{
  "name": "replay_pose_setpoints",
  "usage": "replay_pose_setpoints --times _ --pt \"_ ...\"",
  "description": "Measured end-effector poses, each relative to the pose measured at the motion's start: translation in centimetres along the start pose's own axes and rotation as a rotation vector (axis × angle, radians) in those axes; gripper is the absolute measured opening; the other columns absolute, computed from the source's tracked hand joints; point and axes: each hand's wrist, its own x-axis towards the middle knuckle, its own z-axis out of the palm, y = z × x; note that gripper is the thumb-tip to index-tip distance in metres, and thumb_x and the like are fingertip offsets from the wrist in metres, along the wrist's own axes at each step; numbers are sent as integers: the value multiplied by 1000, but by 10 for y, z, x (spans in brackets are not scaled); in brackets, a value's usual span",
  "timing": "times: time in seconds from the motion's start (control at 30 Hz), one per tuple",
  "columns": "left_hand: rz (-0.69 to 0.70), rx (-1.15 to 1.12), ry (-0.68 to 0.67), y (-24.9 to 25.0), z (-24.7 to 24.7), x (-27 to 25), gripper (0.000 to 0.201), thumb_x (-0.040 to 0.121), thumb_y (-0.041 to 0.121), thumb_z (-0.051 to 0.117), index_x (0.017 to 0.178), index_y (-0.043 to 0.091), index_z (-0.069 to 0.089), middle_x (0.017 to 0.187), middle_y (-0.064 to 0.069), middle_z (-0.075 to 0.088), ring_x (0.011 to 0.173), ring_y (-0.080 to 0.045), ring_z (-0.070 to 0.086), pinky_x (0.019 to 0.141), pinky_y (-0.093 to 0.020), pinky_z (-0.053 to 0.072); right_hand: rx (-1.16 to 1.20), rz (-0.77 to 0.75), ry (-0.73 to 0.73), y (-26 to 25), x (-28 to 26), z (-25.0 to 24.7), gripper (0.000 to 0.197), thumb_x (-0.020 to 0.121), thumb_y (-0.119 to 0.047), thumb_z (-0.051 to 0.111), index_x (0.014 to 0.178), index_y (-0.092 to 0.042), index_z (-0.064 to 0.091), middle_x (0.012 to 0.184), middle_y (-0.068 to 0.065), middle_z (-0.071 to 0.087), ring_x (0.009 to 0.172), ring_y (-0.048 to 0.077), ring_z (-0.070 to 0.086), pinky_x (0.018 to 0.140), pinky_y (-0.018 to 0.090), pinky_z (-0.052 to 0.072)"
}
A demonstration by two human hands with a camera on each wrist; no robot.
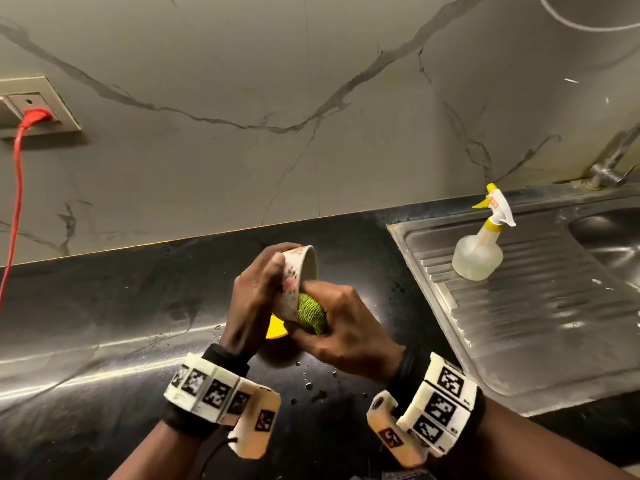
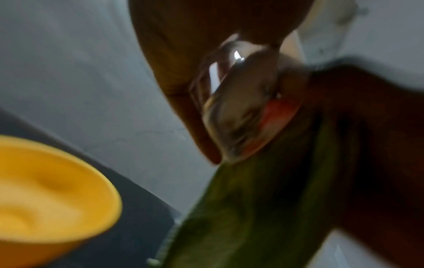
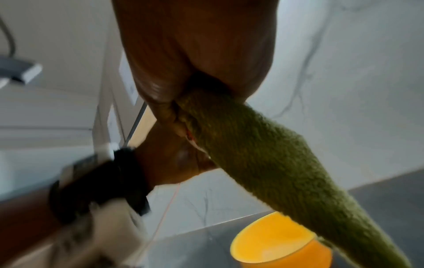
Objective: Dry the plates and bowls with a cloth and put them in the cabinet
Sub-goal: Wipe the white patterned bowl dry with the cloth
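Two hands meet above the black counter (image 1: 104,306). The left hand (image 1: 252,303) grips a floral bowl (image 1: 294,282) tilted on its side, fingers curled round its wall. The right hand (image 1: 346,327) clutches a bunched green cloth (image 1: 311,313) pressed into the bowl. A yellow bowl (image 3: 275,243) stands on the counter below them. A spray bottle (image 1: 479,247) stands on the drainboard (image 1: 554,306).

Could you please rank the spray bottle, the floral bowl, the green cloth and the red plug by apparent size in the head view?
1. spray bottle
2. floral bowl
3. green cloth, mostly hidden
4. red plug
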Motion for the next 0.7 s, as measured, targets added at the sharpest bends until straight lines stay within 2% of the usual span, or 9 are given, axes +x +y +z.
replay_pose_setpoints --times 0.07,0.13,0.2,0.3,0.4,0.5,0.57,0.63,0.7 --pt "-273 -142 2 5 2 7 50 94 51 49 104 9 72 101 -18 72 90 -31 65 79 -39 52 -98 -50 -58 2 0 5 24 80 -12 73 102 -5 64 94 7 66 79 19 61 67 40 51" --pt "-360 -221 11 7 3 9 52 95 45 52 102 -3 71 94 -28 68 85 -37 62 75 -39 49 -74 -12 -69 1 0 10 24 79 -14 72 100 -6 64 92 6 66 77 18 61 66 35 52" --pt "-267 -177 46 1 3 8 48 90 42 53 98 0 74 92 -27 71 82 -43 64 75 -47 51 25 73 -41 -2 1 13 21 78 -16 73 96 -6 65 88 5 68 74 17 64 65 33 53" --pt "-104 -112 43 -6 3 0 44 87 46 49 97 11 75 89 -19 72 84 -47 66 73 -57 53 203 222 -38 -2 2 10 24 81 -21 77 100 -9 67 89 6 72 78 20 69 71 39 58" --pt "70 -77 24 -6 5 -9 40 93 40 42 102 18 74 93 -11 73 81 -37 68 69 -54 53 410 307 -76 -1 3 4 28 84 -29 75 105 -14 65 94 6 72 86 22 70 80 41 59" --pt "216 15 56 -9 8 -12 41 96 34 36 111 15 70 104 -3 73 90 -28 70 72 -50 56 478 311 -37 -1 6 1 33 87 -29 71 112 -8 63 99 10 71 91 27 70 85 46 58" --pt "204 30 37 -8 7 -10 41 96 35 37 116 15 67 108 -4 71 93 -30 69 76 -52 56 394 236 12 -2 8 0 30 89 -25 70 111 -6 64 96 9 72 85 23 71 79 41 59" --pt "92 -33 -14 -2 5 -5 40 93 43 43 119 21 65 108 -9 70 96 -32 68 80 -56 53 274 137 40 -3 9 -4 25 90 -20 70 110 -5 66 94 7 72 80 16 70 72 33 59" --pt "-56 -136 -34 4 2 1 42 87 52 49 113 24 68 110 -17 67 95 -30 64 86 -59 50 112 42 32 -2 10 -6 23 90 -19 71 108 -6 67 95 6 72 79 14 68 69 34 58"
